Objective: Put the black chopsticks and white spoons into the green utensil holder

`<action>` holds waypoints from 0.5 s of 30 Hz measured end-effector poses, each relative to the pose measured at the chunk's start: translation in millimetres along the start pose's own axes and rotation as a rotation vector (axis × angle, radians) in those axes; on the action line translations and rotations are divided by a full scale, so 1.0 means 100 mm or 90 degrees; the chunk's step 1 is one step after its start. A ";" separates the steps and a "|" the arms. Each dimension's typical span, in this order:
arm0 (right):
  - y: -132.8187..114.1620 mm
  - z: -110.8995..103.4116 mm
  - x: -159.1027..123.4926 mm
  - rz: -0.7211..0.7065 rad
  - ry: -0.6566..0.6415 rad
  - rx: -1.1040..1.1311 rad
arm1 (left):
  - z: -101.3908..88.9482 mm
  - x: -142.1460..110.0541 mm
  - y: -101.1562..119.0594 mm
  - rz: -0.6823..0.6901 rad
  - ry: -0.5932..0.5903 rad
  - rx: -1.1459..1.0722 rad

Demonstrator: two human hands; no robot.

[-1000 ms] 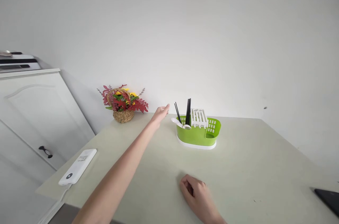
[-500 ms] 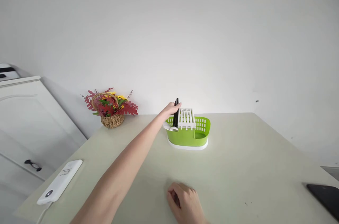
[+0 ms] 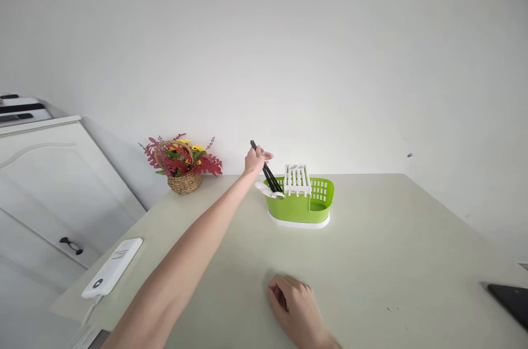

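There, the left hand was clamped around the black chopsticks, near their tops, probably to bundle them; they slanted down into the green basket, beside white spoons. The right hand lay curled closed on the table, seemingly just resting.

caddy: smooth plastic, slight sheen | rack: smooth plastic | chopsticks: smooth, material unclear | spoons: smooth, slightly glossy | flower basket: woven, rough | tabletop: smooth, low sheen | wall: matt
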State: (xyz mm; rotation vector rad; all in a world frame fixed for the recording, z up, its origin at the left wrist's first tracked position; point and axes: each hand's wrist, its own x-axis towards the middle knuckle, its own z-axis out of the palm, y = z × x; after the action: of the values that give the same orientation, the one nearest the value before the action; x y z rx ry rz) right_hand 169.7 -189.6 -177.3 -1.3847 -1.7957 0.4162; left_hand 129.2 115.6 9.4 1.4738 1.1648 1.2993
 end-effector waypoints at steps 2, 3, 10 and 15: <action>0.00 0.00 -0.01 0.001 -0.002 0.002 | -0.13 0.02 0.09 0.009 0.044 -0.062; 0.00 0.01 -0.01 0.003 -0.001 0.001 | -0.20 0.02 0.13 0.012 0.068 -0.095; 0.00 0.01 -0.04 0.033 -0.014 0.006 | -0.78 0.08 0.32 -0.020 0.229 -0.309; -0.01 -0.02 -0.06 0.046 -0.035 0.006 | -1.43 0.08 0.37 -0.087 0.315 -0.370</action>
State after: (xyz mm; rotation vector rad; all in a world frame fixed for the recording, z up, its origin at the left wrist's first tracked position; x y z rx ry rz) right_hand 170.7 -195.3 -178.0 -1.4472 -1.7897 0.5040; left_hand -7.9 115.9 63.7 0.6599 1.0330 1.7713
